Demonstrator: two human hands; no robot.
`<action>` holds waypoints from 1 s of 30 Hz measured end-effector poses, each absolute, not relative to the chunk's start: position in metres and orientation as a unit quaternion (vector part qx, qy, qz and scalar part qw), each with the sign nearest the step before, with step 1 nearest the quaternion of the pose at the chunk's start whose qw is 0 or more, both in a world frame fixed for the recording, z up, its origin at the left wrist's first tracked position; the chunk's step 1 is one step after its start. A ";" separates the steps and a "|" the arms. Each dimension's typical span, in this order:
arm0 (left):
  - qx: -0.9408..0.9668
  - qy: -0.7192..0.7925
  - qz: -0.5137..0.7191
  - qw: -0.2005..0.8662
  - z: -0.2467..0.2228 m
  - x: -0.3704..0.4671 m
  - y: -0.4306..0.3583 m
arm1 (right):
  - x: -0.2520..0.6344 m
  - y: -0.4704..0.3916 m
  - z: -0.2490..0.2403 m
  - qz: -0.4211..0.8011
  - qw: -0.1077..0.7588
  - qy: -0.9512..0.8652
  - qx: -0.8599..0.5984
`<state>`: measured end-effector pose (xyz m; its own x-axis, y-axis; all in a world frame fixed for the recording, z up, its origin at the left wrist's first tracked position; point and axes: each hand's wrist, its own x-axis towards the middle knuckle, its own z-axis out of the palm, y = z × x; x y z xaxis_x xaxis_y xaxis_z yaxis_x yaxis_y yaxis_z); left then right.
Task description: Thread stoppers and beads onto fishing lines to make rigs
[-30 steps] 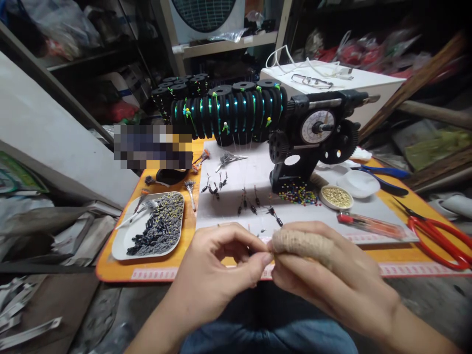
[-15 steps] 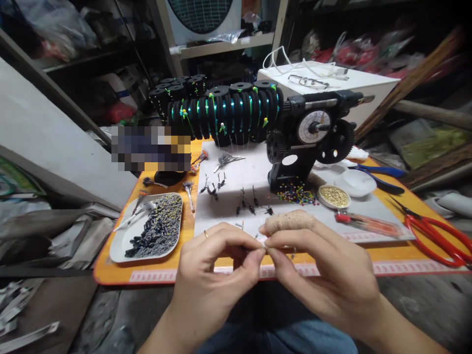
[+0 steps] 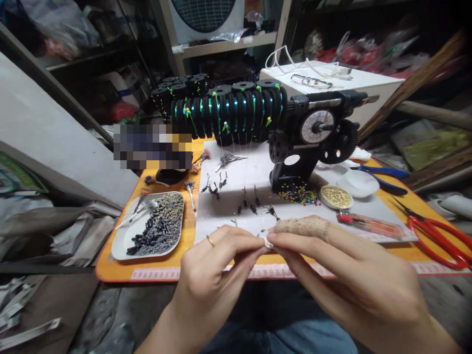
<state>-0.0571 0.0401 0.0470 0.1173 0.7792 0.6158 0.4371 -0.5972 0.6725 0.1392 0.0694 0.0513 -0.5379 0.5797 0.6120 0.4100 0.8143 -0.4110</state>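
My left hand (image 3: 217, 270), a ring on one finger, pinches at the front edge of the white board (image 3: 210, 211). Its fingertips meet those of my right hand (image 3: 342, 265), also closed in a pinch, with a wrapped finger. Whatever lies between the fingertips is too small to make out. Just beyond them are small black parts with thin wires (image 3: 253, 208). Farther back stands a black geared device (image 3: 313, 132) with a dial, beside black spools (image 3: 228, 115) wound with green and blue line.
A white tray (image 3: 180, 231) of small grey and black pieces sits left. Coloured beads (image 3: 298, 194), a dish of gold beads (image 3: 336, 197), a red cutter (image 3: 370, 224), red-handled scissors (image 3: 438, 238) and blue-handled pliers (image 3: 383, 172) are at right. A measuring tape (image 3: 158, 273) lines the front edge.
My right hand has shifted right and its fingers lie straighter. My left fingers have straightened and drawn closer together. The fingertips still meet. The whole view has shifted slightly.
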 end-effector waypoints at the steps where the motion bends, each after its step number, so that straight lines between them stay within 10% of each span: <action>1: 0.727 0.417 0.521 0.162 0.047 -0.057 0.040 | 0.139 0.069 0.050 0.102 0.399 -0.863 -0.293; 21: 0.686 0.455 0.513 0.243 0.037 -0.056 0.035 | 0.138 0.061 0.028 0.097 0.459 -0.835 -0.289; 30: 0.658 0.469 0.492 0.323 0.036 -0.054 0.030 | 0.139 0.058 0.015 0.508 0.464 -0.660 -0.300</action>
